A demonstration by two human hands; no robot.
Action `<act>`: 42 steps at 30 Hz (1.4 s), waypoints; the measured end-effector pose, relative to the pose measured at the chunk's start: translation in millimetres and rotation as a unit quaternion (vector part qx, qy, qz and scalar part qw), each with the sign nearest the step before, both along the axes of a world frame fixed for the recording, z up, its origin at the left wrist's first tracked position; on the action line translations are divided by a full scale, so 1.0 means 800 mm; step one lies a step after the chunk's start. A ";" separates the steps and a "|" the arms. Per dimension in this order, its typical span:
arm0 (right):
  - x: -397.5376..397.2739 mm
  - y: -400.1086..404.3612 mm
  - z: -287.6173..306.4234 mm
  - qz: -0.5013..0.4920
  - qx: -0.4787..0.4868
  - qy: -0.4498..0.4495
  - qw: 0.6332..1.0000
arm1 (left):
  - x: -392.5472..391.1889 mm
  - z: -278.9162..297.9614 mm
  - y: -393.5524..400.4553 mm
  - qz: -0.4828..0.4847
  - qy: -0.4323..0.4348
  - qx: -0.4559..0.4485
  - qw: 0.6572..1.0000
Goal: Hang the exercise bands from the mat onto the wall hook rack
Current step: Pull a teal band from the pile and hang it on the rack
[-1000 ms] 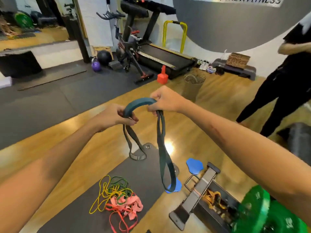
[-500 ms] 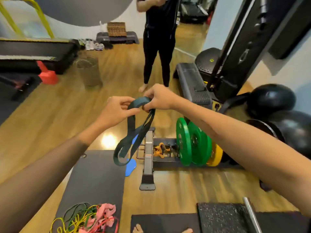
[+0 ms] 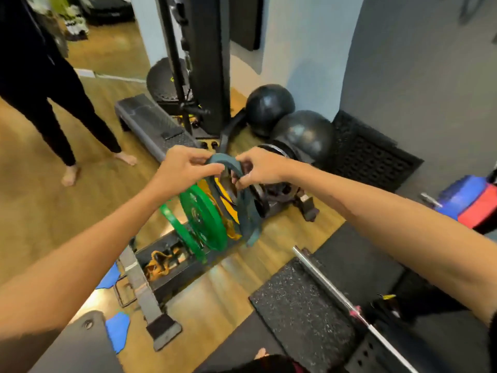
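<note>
A dark teal exercise band (image 3: 246,208) is held up in front of me, its top arched between both hands and its folded loops hanging down over the weight plates. My left hand (image 3: 183,168) pinches the band's left end. My right hand (image 3: 258,168) grips the right side, fingers curled round it. Only a corner of the grey mat (image 3: 80,343) shows at the bottom left; the other bands on it are out of frame. No wall hook rack is visible.
Green weight plates (image 3: 201,216) stand on a low rack (image 3: 172,267) just below my hands. Black balls (image 3: 304,135) and a black machine column (image 3: 207,63) stand by the wall. A person in black (image 3: 45,98) stands at left. A steel barbell (image 3: 330,286) lies on rubber tiles at right.
My view has swung right, away from the mat and its pile of bands toward the wall corner. Both hands still hold the teal band, its loops now gathered shorter.
</note>
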State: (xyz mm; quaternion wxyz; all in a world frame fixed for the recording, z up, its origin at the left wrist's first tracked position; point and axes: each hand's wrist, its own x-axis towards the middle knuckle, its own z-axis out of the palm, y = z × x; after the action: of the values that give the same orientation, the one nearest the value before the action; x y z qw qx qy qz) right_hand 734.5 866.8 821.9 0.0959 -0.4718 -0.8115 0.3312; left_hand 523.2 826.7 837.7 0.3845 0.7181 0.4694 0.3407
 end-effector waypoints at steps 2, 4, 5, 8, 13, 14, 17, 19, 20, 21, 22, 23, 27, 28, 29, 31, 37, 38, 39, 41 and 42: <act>0.061 0.011 0.012 -0.050 0.018 0.017 0.998 | 0.047 0.005 0.029 -0.030 -0.025 -0.001 0.999; 0.116 0.019 0.029 -0.101 0.037 0.032 0.994 | 0.093 0.008 0.059 -0.059 -0.036 0.000 0.998; 0.143 0.024 0.035 -0.134 0.039 0.052 0.989 | 0.116 0.008 0.076 -0.079 -0.037 0.000 0.996; 0.215 0.038 0.054 -0.217 0.056 0.118 0.967 | 0.188 0.008 0.123 -0.139 -0.033 -0.005 0.990; 0.316 0.071 0.086 -0.284 0.109 0.123 0.945 | 0.305 0.003 0.204 -0.228 -0.033 -0.001 0.973; 0.336 0.084 0.090 -0.296 0.112 0.122 0.941 | 0.328 0.007 0.226 -0.252 -0.039 -0.004 0.967; 0.386 0.121 0.107 -0.343 0.149 0.113 0.920 | 0.393 0.032 0.292 -0.313 -0.060 0.002 0.948; 0.416 0.152 0.126 -0.381 0.179 0.102 0.901 | 0.434 0.056 0.337 -0.343 -0.075 -0.009 0.936; 0.429 0.165 0.136 -0.393 0.185 0.108 0.894 | 0.451 0.067 0.356 -0.359 -0.072 -0.015 0.931; 0.443 0.178 0.148 -0.403 0.195 0.114 0.887 | 0.468 0.077 0.376 -0.373 -0.069 -0.014 0.925; 0.455 0.191 0.159 -0.412 0.208 0.121 0.879 | 0.485 0.090 0.395 -0.385 -0.071 -0.008 0.920; 0.465 0.205 0.169 -0.426 0.220 0.133 0.868 | 0.502 0.101 0.413 -0.386 -0.082 -0.005 0.919; 0.506 0.260 0.179 -0.467 0.254 0.209 0.821 | 0.574 0.156 0.474 -0.366 -0.186 -0.037 0.911; 0.516 0.272 0.178 -0.474 0.242 0.223 0.817 | 0.594 0.171 0.487 -0.362 -0.200 -0.038 0.910; 0.527 0.283 0.176 -0.477 0.221 0.231 0.818 | 0.614 0.186 0.498 -0.360 -0.205 -0.030 0.910; 0.548 0.304 0.171 -0.476 0.185 0.219 0.831 | 0.651 0.210 0.518 -0.361 -0.209 -0.003 0.909; 0.636 0.380 0.171 -0.507 0.187 0.274 0.795 | 0.747 0.247 0.592 -0.363 -0.216 0.013 0.906; 0.654 0.393 0.179 -0.508 0.197 0.288 0.788 | 0.765 0.249 0.606 -0.366 -0.206 0.028 0.907; 0.675 0.407 0.188 -0.505 0.206 0.310 0.779 | 0.786 0.250 0.620 -0.366 -0.198 0.042 0.908; 0.724 0.435 0.208 -0.498 0.231 0.336 0.765 | 0.830 0.253 0.647 -0.358 -0.196 0.057 0.911; 0.752 0.449 0.219 -0.494 0.247 0.341 0.760 | 0.854 0.256 0.660 -0.354 -0.200 0.057 0.912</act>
State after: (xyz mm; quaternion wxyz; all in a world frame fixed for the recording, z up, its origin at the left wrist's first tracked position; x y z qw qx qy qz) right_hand 1336.1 1225.9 997.5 0.6297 -0.6236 -0.4331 0.1643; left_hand 1206.5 1354.6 1042.5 0.5241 0.7747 0.0776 0.3452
